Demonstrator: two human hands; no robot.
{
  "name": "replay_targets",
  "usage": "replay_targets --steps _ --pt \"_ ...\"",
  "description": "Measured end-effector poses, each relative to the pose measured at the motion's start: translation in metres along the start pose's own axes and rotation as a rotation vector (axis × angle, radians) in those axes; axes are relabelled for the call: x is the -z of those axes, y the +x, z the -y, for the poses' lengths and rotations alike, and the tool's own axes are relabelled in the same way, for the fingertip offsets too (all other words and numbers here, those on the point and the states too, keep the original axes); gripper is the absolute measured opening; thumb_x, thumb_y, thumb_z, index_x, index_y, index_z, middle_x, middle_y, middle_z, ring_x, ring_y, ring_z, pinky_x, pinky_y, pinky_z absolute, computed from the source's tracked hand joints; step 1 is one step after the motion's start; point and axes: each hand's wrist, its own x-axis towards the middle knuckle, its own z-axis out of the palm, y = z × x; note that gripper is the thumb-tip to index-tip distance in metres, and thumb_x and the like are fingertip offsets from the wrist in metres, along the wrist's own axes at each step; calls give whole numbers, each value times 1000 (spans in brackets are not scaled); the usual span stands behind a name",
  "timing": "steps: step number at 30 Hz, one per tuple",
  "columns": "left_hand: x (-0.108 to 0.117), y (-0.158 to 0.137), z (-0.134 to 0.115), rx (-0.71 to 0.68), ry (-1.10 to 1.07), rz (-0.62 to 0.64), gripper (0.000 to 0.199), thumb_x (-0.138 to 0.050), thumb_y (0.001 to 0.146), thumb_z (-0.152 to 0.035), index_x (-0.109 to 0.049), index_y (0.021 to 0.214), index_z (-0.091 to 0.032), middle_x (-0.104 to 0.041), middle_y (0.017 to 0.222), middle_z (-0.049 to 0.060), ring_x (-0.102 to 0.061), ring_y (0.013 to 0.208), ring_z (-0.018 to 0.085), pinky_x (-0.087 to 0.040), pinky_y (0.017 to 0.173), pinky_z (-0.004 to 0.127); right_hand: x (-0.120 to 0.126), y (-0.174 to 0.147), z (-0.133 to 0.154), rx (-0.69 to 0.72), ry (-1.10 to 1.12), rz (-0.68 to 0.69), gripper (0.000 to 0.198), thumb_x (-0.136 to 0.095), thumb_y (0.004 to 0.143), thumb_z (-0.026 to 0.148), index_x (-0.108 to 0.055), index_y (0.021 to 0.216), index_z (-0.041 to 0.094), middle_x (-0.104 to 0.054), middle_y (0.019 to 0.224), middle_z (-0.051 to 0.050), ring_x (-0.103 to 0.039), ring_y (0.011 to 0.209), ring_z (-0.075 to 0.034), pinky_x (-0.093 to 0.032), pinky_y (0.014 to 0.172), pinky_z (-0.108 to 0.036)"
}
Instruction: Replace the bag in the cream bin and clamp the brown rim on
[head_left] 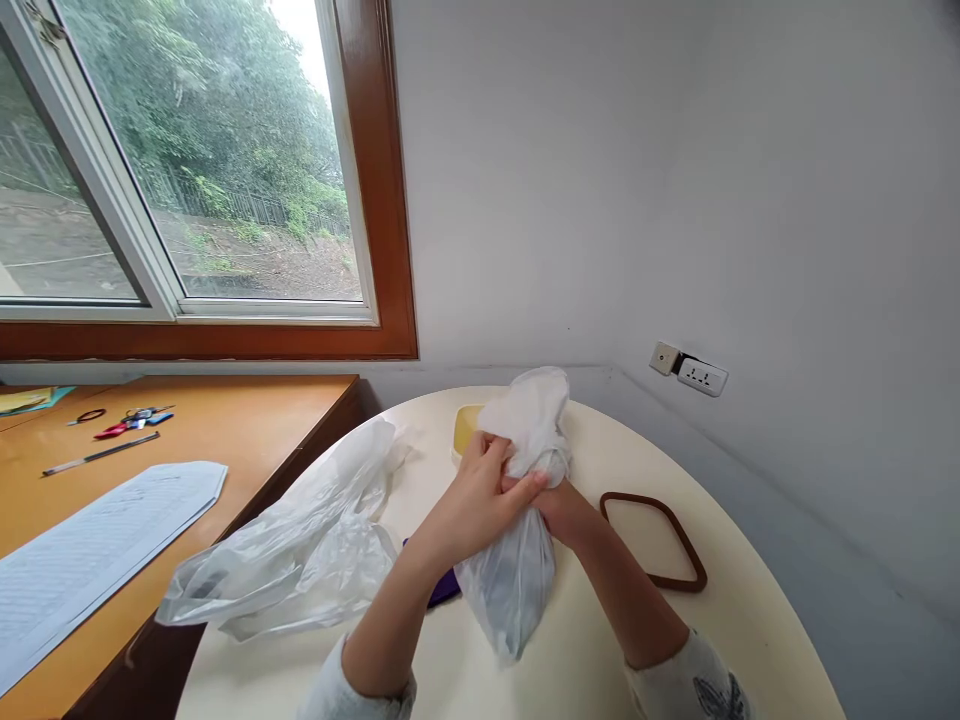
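Note:
Over the round cream table, both of my hands are closed around a white plastic bag [511,585]. My left hand [491,495] grips its gathered middle from the left, thumb pointing right. My right hand [551,500] lies partly behind the left one, its fingers mostly hidden in the plastic. Above the hands the bag puffs up in crumpled folds; below them its body hangs down in a point. Behind the bag a yellow container [465,428] shows in part. A dark purple flat thing [444,589] lies under my left forearm, mostly covered.
A second clear-white plastic bag [322,560] sprawls over the left edge of the round table [720,660]. A brown rounded frame [694,560] lies at right. The wooden desk [277,410] holds papers [112,540], a pen [101,455] and keys [139,420]. A wall socket [702,376] is behind.

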Motion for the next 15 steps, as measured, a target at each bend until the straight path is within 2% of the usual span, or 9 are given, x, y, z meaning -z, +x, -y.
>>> replay_targets --steps 3,5,9,12,15 --pt "2 0 2 -21 -103 3 73 -70 64 -41 -38 129 -30 -36 129 9 -43 117 27 -36 96 38 -2 1 8 62 111 -149 12 -56 75 37 -58 73 25 -59 78 -1 -58 79 -19 -47 75 -34" --pt "1 1 2 -47 -185 54 87 -74 60 -33 -28 134 -30 -37 131 10 -41 120 27 -35 98 39 -5 0 11 121 101 -224 11 -57 75 36 -59 80 27 -61 88 0 -58 87 -20 -46 80 -34" --pt "-1 4 -2 -55 -423 247 80 -73 62 -24 -33 132 -30 -52 119 9 -52 109 25 -41 93 39 -8 -3 7 115 -122 -355 28 -59 73 38 -60 100 32 -61 107 -1 -54 103 -23 -39 96 -40" --pt "-3 5 -4 -50 -527 275 77 -73 62 -21 -37 129 -28 -52 122 9 -49 114 26 -41 94 38 -7 -6 3 83 -398 -469 37 -61 71 40 -57 107 39 -61 111 4 -49 112 -22 -30 105 -40" --pt "-4 7 -2 -31 -518 283 66 -73 62 -20 -43 121 -23 -50 125 9 -44 118 26 -40 95 38 -4 -9 4 18 -525 -470 38 -57 73 44 -56 111 41 -60 114 7 -45 118 -21 -24 108 -38"
